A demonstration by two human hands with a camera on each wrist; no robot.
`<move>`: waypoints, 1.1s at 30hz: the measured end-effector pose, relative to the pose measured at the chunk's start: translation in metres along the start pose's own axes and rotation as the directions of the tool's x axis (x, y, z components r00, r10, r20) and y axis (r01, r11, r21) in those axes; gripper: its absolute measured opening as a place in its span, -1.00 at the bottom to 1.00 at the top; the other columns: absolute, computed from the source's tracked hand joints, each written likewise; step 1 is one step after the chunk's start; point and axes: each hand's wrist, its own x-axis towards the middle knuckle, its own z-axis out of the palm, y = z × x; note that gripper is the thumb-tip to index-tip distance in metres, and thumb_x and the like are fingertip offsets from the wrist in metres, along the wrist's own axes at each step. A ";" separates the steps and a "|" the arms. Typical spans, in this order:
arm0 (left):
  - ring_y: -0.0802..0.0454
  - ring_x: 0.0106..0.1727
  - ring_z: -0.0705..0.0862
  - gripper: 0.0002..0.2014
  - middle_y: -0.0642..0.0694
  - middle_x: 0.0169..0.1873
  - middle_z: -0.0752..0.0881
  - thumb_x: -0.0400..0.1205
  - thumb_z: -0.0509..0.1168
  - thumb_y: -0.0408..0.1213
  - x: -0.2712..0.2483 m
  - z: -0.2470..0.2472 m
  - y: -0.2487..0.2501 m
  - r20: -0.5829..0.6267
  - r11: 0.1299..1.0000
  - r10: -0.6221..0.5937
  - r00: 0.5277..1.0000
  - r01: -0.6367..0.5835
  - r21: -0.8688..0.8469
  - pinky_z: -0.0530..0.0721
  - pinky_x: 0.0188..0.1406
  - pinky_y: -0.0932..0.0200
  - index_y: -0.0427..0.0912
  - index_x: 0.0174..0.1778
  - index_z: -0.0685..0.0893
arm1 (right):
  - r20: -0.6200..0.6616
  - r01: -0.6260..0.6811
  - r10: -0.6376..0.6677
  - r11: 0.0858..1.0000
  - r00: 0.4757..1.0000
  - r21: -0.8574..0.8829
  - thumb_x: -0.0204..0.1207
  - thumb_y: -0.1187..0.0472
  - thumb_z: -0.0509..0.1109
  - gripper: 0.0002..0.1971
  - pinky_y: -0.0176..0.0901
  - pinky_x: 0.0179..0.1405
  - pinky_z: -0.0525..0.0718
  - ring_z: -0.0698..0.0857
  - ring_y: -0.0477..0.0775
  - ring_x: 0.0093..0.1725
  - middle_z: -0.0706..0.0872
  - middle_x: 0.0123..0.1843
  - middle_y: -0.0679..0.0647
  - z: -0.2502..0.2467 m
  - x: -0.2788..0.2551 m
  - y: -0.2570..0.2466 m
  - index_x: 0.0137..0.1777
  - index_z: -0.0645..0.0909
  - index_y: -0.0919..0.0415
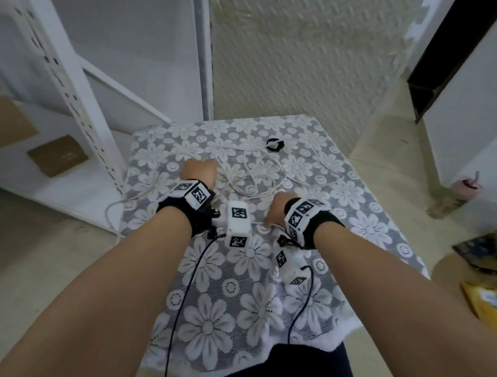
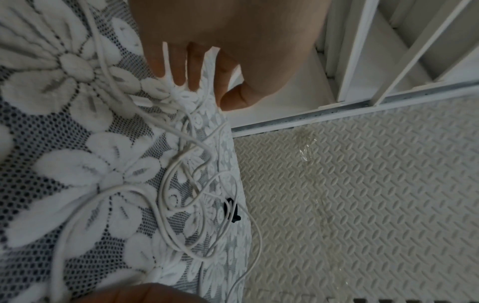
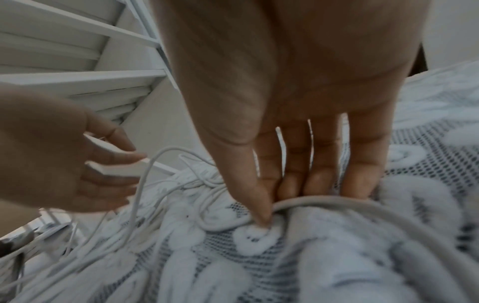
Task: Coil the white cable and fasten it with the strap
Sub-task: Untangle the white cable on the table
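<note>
My right grip [image 3: 298, 164] is down on the worktop [image 1: 365, 226] near its right side, thumb and fingertips [image 3: 287, 188] pinching a run of the white cable [image 3: 337, 202] against the lace cloth [image 3: 427, 164]. My left grip [image 1: 199, 168] hangs above the left part of the worktop with the fingers loosely spread and relaxed, grasping nothing; in the right wrist view [image 3: 64, 151] its palm faces the cable loops without touching them.

The cable [image 1: 251, 173] lies uncoiled in loose, overlapping loops across the middle of the worktop, between and beyond my two hands. One strand trails off the left edge and hangs down the side. In the left wrist view the loops [image 2: 166, 205] run on toward the far edge.

The black strap [image 1: 274, 145] sits curled on the cloth near the far edge, just past the tangle. In the left wrist view the strap [image 2: 230, 211] has a strand or two crossing it.

White shelving [image 1: 72, 87] stands off the left edge, with cardboard boxes [image 1: 57, 155] on it.
</note>
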 end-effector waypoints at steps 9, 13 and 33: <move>0.06 -0.12 0.69 -0.81 -0.12 -0.04 0.73 0.65 0.23 -0.39 -0.060 0.028 0.029 0.441 0.948 0.237 0.866 -0.305 0.088 0.65 -0.23 0.36 -0.28 0.11 0.70 | -0.124 0.199 -0.222 0.355 0.967 0.913 0.54 0.43 0.37 -0.92 -0.36 -0.62 0.57 0.63 -0.15 -0.58 0.71 -0.29 0.14 -0.033 -0.019 0.062 -0.13 0.65 0.28; 0.11 0.16 0.59 -0.75 -0.02 0.11 0.69 0.62 0.30 -0.30 -0.077 0.051 0.042 0.561 0.832 0.309 0.768 -0.504 0.232 0.48 0.11 0.31 -0.19 0.19 0.72 | -0.256 0.317 -0.247 0.252 0.935 0.914 0.54 0.45 0.35 -0.90 -0.34 -0.57 0.60 0.62 -0.14 -0.56 0.73 -0.28 0.15 -0.056 -0.030 0.065 0.00 0.67 0.39; -0.04 0.05 0.75 -0.75 -0.23 -0.05 0.79 0.60 0.35 -0.17 0.000 0.064 0.051 0.557 0.894 0.398 0.729 -0.444 -0.057 0.68 0.08 0.04 -0.30 0.01 0.77 | -0.516 0.534 -0.276 -0.013 0.811 0.845 0.54 0.10 0.36 -0.67 -0.10 0.19 0.66 0.75 0.11 0.14 0.79 0.11 0.24 -0.068 0.035 0.029 0.14 0.72 0.33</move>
